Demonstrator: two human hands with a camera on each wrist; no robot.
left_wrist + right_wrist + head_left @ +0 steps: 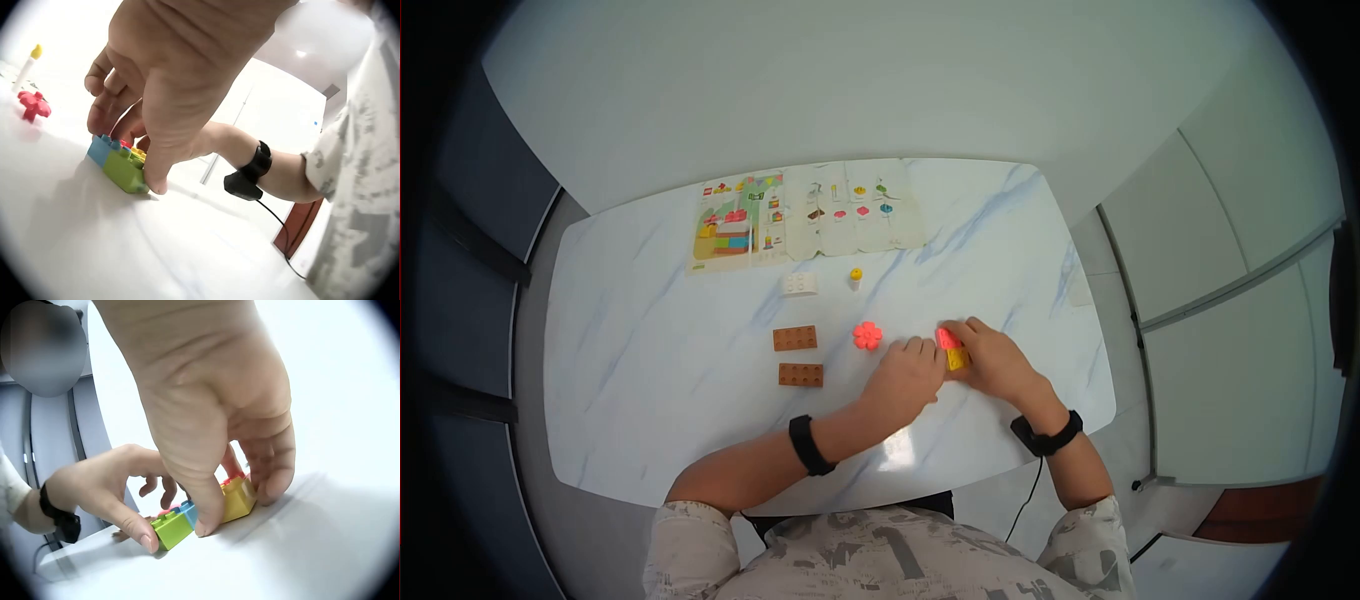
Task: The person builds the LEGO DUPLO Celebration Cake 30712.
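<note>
Low over the table, my left hand [905,378] grips a green brick [125,172] and a blue brick [99,150] standing side by side. Its thumb lies at the green end, its fingers at the blue end. Directly to the right, my right hand [998,362] holds a yellow brick [239,501] and a red-pink brick [948,338] between thumb and fingers. In the right wrist view the two pairs sit close together, and the right thumb hides part of where they meet. A coral flower piece [867,335] lies left of the left hand.
Two brown bricks [795,338] [801,375] lie at left, with a white brick [800,284] behind them. A candle piece with a yellow top [856,277] stands near the printed instruction sheet [850,215]. The marbled table's right edge [1100,330] is beyond the right hand.
</note>
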